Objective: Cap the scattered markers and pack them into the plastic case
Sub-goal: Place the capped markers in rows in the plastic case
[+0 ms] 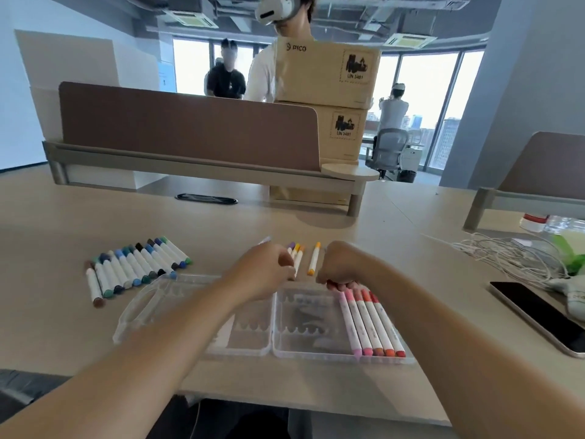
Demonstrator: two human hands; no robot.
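Observation:
A clear plastic case [304, 353] lies open on the desk, lid [139, 308] folded out to the left. Several pink, orange and red markers [370, 324] lie in its right side. My right hand [340, 264] is curled over their far ends, fingers touching the caps. My left hand [269, 267] is curled just beyond the case's far edge and grips a marker whose tip [265, 240] sticks out behind it. A few yellow and purple markers [297, 253] and an orange one [314, 258] lie beyond the hands. A row of blue, green and brown markers [136, 269] lies at left.
A phone [538, 315] lies at the right near a tangle of white cables [506, 255]. A brown divider [190, 128] and stacked cardboard boxes [326, 99] stand behind the desk. People stand and sit in the background.

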